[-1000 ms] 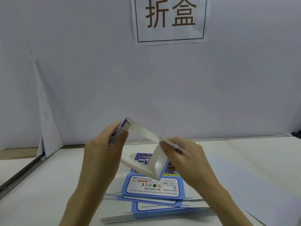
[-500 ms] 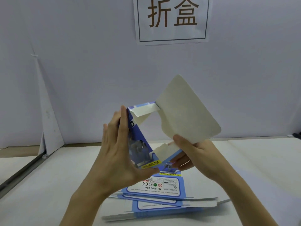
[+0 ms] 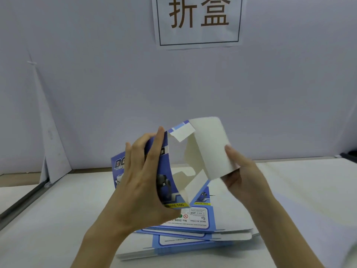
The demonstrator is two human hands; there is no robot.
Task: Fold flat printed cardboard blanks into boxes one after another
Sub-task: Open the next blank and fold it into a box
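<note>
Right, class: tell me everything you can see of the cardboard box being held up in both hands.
The box is thin card, printed blue outside and plain white inside. It is half opened into a hollow sleeve, held tilted above the stack of flat blanks. The left hand grips its printed blue panel; the right hand holds the large rounded white flap. A small flap sticks inward at the top, and the end is not yet closed.

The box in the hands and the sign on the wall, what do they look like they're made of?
The box looks like thin cardboard: glossy blue print outside, matte off-white inside, bending in sharp creased flaps. The sign looks like plain white paper, thin and flat against the wall, with dark printed characters and a thin border; I cannot tell how it is fixed.
</note>
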